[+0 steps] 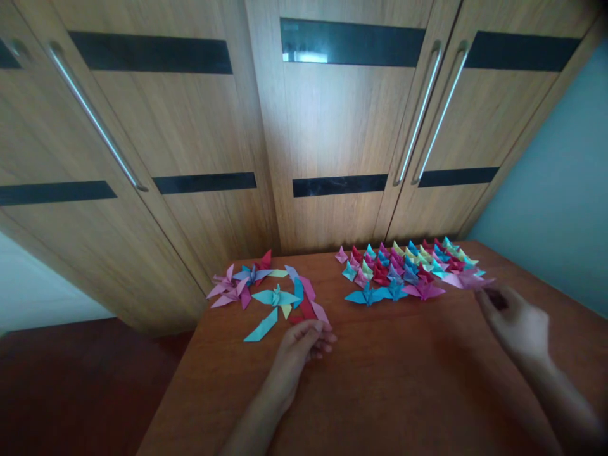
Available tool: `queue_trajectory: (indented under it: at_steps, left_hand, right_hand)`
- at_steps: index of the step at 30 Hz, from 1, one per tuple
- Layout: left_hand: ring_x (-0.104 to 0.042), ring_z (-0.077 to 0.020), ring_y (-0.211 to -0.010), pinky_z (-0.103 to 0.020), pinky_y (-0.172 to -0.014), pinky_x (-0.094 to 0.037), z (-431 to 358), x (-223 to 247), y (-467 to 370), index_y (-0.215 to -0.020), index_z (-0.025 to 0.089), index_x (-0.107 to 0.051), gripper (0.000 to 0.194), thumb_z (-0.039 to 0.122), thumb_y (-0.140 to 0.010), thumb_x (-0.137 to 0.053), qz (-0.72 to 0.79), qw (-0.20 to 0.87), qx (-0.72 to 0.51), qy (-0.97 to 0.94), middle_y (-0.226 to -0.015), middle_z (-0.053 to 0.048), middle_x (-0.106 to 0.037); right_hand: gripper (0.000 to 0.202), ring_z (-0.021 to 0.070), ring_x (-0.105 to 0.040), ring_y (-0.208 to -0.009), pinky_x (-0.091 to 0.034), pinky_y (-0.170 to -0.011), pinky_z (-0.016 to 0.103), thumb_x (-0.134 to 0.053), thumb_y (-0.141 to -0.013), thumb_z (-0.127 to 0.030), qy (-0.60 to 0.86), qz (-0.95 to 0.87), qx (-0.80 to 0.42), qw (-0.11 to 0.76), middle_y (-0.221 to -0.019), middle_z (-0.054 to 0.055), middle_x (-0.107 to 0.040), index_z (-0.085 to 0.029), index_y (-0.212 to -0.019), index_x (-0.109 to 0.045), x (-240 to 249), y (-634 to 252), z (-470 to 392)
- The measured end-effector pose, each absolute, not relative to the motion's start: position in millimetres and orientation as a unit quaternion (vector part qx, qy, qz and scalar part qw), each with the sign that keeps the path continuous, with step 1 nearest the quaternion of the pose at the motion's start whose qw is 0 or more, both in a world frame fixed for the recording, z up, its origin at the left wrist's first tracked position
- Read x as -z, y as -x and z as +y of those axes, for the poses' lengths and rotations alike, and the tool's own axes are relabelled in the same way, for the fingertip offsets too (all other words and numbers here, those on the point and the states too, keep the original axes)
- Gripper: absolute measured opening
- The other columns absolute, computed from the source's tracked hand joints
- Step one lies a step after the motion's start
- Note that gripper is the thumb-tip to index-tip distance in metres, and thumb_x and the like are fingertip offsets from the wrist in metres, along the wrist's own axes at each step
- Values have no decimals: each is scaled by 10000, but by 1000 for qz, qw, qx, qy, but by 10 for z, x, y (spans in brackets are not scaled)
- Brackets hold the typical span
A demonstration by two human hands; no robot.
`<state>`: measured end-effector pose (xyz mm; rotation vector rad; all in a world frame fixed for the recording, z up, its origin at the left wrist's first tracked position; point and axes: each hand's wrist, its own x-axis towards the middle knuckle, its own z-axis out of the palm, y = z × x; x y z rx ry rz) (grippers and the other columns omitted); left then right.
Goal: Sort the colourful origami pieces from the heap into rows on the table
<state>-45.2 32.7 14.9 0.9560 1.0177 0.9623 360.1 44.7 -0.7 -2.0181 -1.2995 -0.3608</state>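
Note:
My right hand (517,323), somewhat blurred, pinches a pink origami crane (468,279) at the front right of a dense group of small folded cranes (392,269). Two blue cranes (368,295) and a magenta crane (424,289) line the front of that group. Over on the left, my left hand (299,348) has its fingers closed at the lower end of a pink folded paper strip (320,312). A red folded paper (306,309) lies beside it. Around it are a turquoise crane (276,297), a turquoise strip (262,327) and pink cranes (230,288).
Everything rests on a reddish-brown wooden table (370,386). Behind its far edge stands a wooden wardrobe (332,120) with long metal handles (420,114). A pale blue wall (560,177) runs along the right, and dark floor (85,380) shows at the left.

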Motion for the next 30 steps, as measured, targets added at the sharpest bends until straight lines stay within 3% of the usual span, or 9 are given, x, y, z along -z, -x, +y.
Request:
queue_trajectory:
  at_steps: [6, 16, 30]
  left_hand:
    - [-584, -131, -667, -216, -588, -390, 328, -146, 438, -876, 134, -641, 335, 448, -811, -546, 459, 658, -423, -422, -818, -80, -681]
    - [-578, -126, -662, -209, -584, -388, 347, -111, 439, -872, 137, -636, 323, 439, -816, -535, 475, 652, -417, -418, -809, -74, -677]
    - [-578, -122, -693, -207, -611, -398, 399, 15, 502, -897, 153, -647, 336, 459, -823, -531, 463, 665, -393, -434, -845, -72, -683]
  right_hand:
    - [326, 253, -590, -552, -323, -440, 290, -504, -737, -518, 832, -516, 63, 192, -764, 96, -679, -267, -868, -667, 355, -4078, 423]
    - [343, 288, -629, -668, -378, -503, 326, -483, -777, -485, 827, -515, 51, 219, -850, 141, -683, -226, -904, -669, 544, -4048, 585]
    - [409, 256, -629, -677, -411, -535, 308, -429, -815, -503, 838, -515, 67, 170, -837, 110, -683, -217, -994, -661, 552, -3968, 766]
